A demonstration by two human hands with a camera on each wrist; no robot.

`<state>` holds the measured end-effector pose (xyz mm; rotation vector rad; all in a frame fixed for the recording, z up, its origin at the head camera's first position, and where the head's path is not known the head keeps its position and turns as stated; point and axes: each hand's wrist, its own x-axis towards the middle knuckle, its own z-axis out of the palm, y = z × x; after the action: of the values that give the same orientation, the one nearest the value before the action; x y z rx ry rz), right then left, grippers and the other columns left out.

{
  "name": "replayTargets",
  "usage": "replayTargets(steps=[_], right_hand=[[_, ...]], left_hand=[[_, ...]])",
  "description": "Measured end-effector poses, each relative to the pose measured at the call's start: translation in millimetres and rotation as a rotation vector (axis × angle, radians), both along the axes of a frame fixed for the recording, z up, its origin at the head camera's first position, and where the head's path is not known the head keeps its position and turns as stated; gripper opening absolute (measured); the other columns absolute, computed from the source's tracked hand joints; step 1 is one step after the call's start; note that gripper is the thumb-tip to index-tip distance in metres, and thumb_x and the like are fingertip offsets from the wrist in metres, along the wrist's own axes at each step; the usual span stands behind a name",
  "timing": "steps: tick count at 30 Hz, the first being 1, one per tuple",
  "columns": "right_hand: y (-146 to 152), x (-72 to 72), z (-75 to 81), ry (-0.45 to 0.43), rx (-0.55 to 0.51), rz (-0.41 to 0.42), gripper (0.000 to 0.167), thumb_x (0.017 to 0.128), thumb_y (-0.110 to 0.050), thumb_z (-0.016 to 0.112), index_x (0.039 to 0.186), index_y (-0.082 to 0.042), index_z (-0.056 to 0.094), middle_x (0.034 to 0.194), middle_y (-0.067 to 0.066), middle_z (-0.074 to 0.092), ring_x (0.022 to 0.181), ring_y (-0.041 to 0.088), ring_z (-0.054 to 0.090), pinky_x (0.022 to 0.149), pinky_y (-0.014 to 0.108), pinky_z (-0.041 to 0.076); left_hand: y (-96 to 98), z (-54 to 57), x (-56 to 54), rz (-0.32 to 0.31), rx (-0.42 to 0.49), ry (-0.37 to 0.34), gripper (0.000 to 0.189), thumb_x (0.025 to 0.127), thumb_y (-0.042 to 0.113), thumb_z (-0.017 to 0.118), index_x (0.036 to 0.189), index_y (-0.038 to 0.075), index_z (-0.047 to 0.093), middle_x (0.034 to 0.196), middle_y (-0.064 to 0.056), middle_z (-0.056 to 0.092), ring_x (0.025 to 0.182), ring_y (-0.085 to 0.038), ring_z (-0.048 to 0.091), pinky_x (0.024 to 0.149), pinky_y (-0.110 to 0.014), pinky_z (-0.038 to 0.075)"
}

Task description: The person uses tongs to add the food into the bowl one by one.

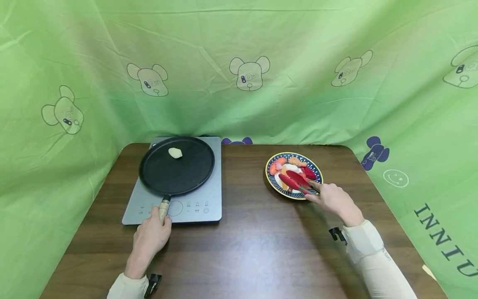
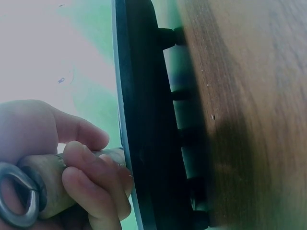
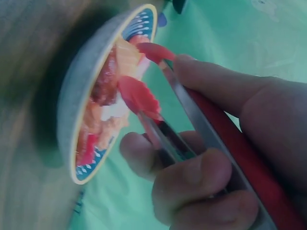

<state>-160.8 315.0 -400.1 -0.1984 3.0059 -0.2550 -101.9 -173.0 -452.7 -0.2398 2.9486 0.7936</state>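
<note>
My left hand grips the wooden handle of a flat black frying pan; the left wrist view shows fingers curled round the handle, with a metal ring at its end. A pale oval food piece lies toward the back of the pan. In my right hand are red-tipped tongs, held over a blue patterned plate. Their two tips stand apart, close to the food on the plate. Several pieces lie there, orange, white and red.
The pan sits on a silver induction cooker at the left of the wooden table. A green printed cloth hangs behind the table and along both sides.
</note>
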Motion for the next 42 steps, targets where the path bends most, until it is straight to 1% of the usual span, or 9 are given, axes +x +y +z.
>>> replayTargets(steps=[5,7,10,14,21,25,28,34,42], right_hand=[[-3.9,0.4,8.2,-0.029,0.036,-0.012,0.063,0.087,-0.044,0.062,0.132,-0.002,0.052,0.099,0.036,0.059,0.078,0.047,0.061,0.061,0.056,0.046],[-6.7,-0.7,9.7,-0.047,0.047,-0.021,0.064,0.087,-0.045,0.062,0.133,-0.002,0.051,0.100,0.036,0.058,0.080,0.047,0.061,0.062,0.056,0.046],[-11.3,-3.4,9.7,-0.055,0.061,-0.017,0.062,0.087,-0.045,0.062,0.130,-0.001,0.054,0.097,0.035,0.059,0.079,0.046,0.061,0.062,0.056,0.046],[-14.1,-5.6,6.9,-0.029,0.078,-0.003,0.055,0.086,-0.042,0.064,0.120,0.000,0.059,0.089,0.032,0.060,0.074,0.044,0.061,0.060,0.056,0.047],[-6.7,-0.2,0.9,0.037,0.052,0.002,0.053,0.084,-0.037,0.068,0.124,-0.004,0.059,0.090,0.033,0.061,0.072,0.045,0.061,0.057,0.055,0.046],[-1.9,1.3,-1.9,0.083,0.026,0.034,0.036,0.083,-0.034,0.070,0.106,-0.007,0.066,0.082,0.028,0.062,0.067,0.044,0.061,0.054,0.055,0.044],[0.8,2.1,-4.0,0.098,0.017,0.056,0.030,0.083,-0.032,0.070,0.100,-0.008,0.067,0.080,0.027,0.062,0.066,0.044,0.061,0.054,0.055,0.044],[4.6,4.1,-7.8,0.107,0.015,0.068,0.037,0.085,-0.032,0.069,0.111,-0.006,0.066,0.082,0.029,0.062,0.066,0.044,0.061,0.054,0.055,0.045],[7.6,5.3,-12.1,0.149,-0.013,0.070,0.043,0.086,-0.033,0.068,0.120,-0.007,0.063,0.084,0.031,0.062,0.067,0.043,0.062,0.054,0.055,0.045]], left_hand=[[0.9,-0.2,-0.5,0.002,0.004,-0.001,0.038,0.094,0.028,0.042,0.114,-0.004,0.037,0.070,-0.017,0.052,0.052,-0.028,0.047,0.046,-0.040,0.036],[0.9,0.0,-0.9,0.002,0.004,0.000,0.038,0.094,0.028,0.042,0.114,-0.003,0.037,0.071,-0.017,0.052,0.052,-0.028,0.048,0.046,-0.041,0.036],[0.9,0.9,-1.4,0.002,0.002,0.000,0.038,0.094,0.028,0.042,0.115,-0.004,0.037,0.071,-0.017,0.052,0.052,-0.028,0.048,0.046,-0.041,0.036],[1.0,1.7,-1.5,0.003,0.004,-0.003,0.038,0.094,0.028,0.042,0.115,-0.003,0.036,0.070,-0.017,0.051,0.052,-0.028,0.048,0.046,-0.041,0.036],[0.4,2.8,-1.2,-0.001,-0.001,-0.002,0.039,0.094,0.027,0.042,0.116,-0.004,0.036,0.071,-0.017,0.051,0.052,-0.028,0.047,0.046,-0.040,0.036],[0.0,3.0,-1.3,-0.001,0.003,-0.001,0.039,0.094,0.028,0.041,0.116,-0.004,0.036,0.071,-0.017,0.051,0.052,-0.028,0.047,0.046,-0.041,0.036],[-0.4,2.1,-1.4,-0.001,0.007,-0.004,0.041,0.094,0.028,0.041,0.118,-0.005,0.035,0.071,-0.017,0.052,0.053,-0.028,0.047,0.046,-0.041,0.036],[-1.1,-1.8,-0.4,0.005,0.009,-0.009,0.039,0.094,0.028,0.042,0.116,-0.004,0.036,0.071,-0.016,0.051,0.052,-0.028,0.047,0.046,-0.040,0.036],[-1.4,-2.1,-0.6,0.001,0.009,-0.005,0.039,0.094,0.028,0.042,0.116,-0.004,0.036,0.071,-0.017,0.051,0.052,-0.028,0.047,0.046,-0.040,0.036]])
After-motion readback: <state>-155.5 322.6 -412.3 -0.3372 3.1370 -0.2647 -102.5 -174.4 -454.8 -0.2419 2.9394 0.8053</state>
